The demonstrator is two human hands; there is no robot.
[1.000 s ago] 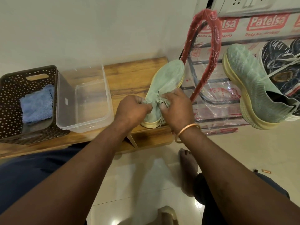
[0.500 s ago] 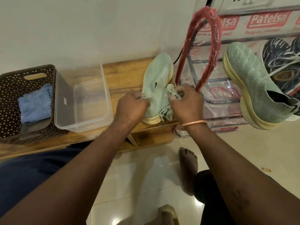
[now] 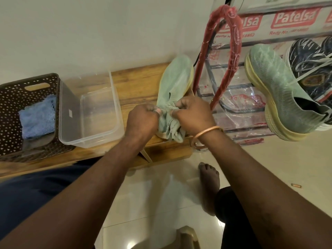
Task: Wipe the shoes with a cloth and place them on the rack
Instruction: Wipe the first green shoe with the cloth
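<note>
The plastic wrapping [image 3: 287, 35] on the rack [image 3: 210, 72] carries red labels [image 3: 294, 17] reading "Patelsa". Beneath them runs red print, "Regd No", with blurred digits that seem to end in "18862".

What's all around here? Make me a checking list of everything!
Surface: wooden bench.
Job's things: green shoe on bench; green cloth; matching shoe already on rack.
Clutter: clear tub; brown basket holding blue cloth.
Grippers: left hand pinches green shoe's collar; right hand grips green cloth against it.
Cables: dark cord maybe behind red-wrapped bar, unclear.
Surroundings: white wall, tiled floor, dark shoe on rack.
</note>
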